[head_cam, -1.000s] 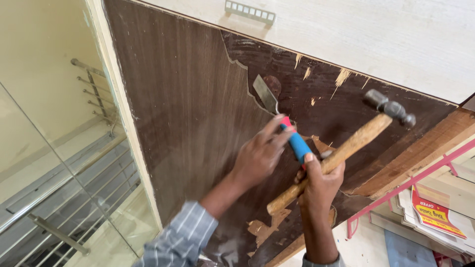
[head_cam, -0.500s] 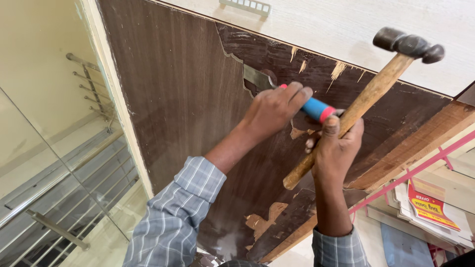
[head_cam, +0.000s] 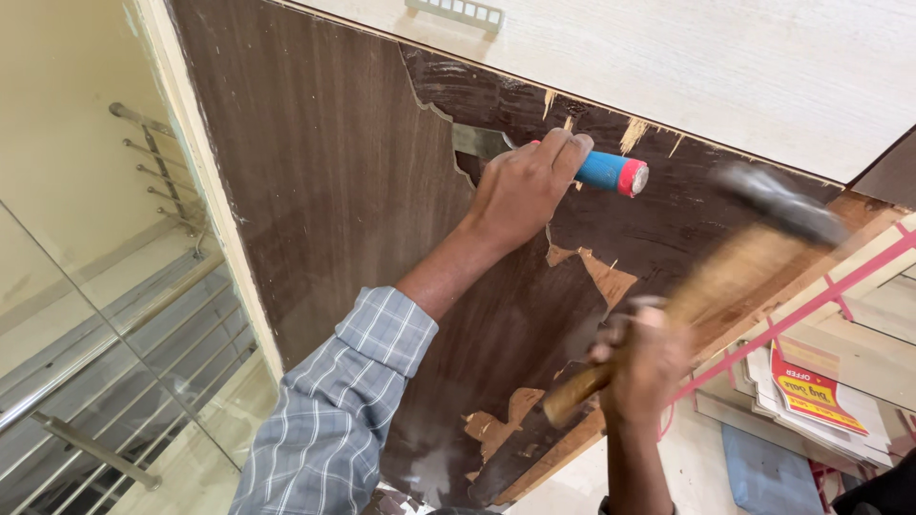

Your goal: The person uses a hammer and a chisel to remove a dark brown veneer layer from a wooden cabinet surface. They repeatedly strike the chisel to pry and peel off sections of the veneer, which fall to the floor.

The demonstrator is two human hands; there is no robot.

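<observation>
Hammer (head_cam: 763, 215) now blurs down, mid-right, in the fisted right hand (head_cam: 641, 367) toward the chisel (head_cam: 572, 164) (left hand (head_cam: 520, 191) wrapped tight); veneer (head_cam: 315, 181) prying goes on

Open stretch of dark brown panel (head_cam: 315, 181) left of the left hand (head_cam: 520, 191), smooth and unobstructed up to a pale frame edge (head_cam: 205, 191). Beyond that edge, a glass pane (head_cam: 105, 315) with metal rails (head_cam: 67, 367) blocking passage leftward. Above, a white board (head_cam: 725, 67) with a small handle (head_cam: 454, 11) closing off the top. Between chisel (head_cam: 572, 164) and right hand (head_cam: 644, 367), a gap over torn, splintered veneer (head_cam: 596, 277), crossed by the blurred hammer (head_cam: 711, 277). Lower right crowded: pink strips (head_cam: 821, 291), stacked papers (head_cam: 811, 396) near the right hand.
</observation>
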